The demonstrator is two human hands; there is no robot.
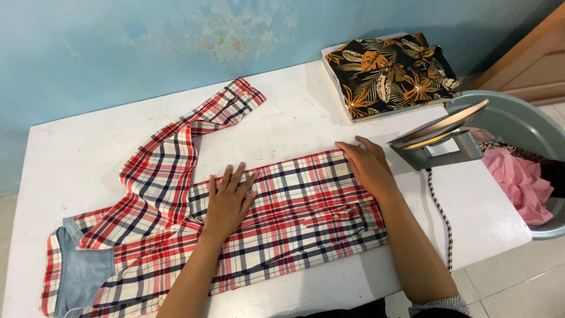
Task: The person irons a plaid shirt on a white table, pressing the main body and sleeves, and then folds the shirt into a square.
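The left hand lies flat, fingers spread, on the red plaid shirt stretched across the white table. The right hand presses the shirt's far edge, fingers together and flat (nothing pinched). Just beyond its fingertips stands an upended iron; farther past them lies a folded leaf-print shirt. A sleeve angles away beyond the left fingertips.

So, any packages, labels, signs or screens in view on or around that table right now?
None that I can see: no package, label, sign or screen.
Plaid shirt: laid flat across the white table, red, white and navy checks, both hands flat on it.
Folded leaf-print shirt: table's far right corner, black with orange and cream leaves.
Iron: standing on end at the right edge, grey.
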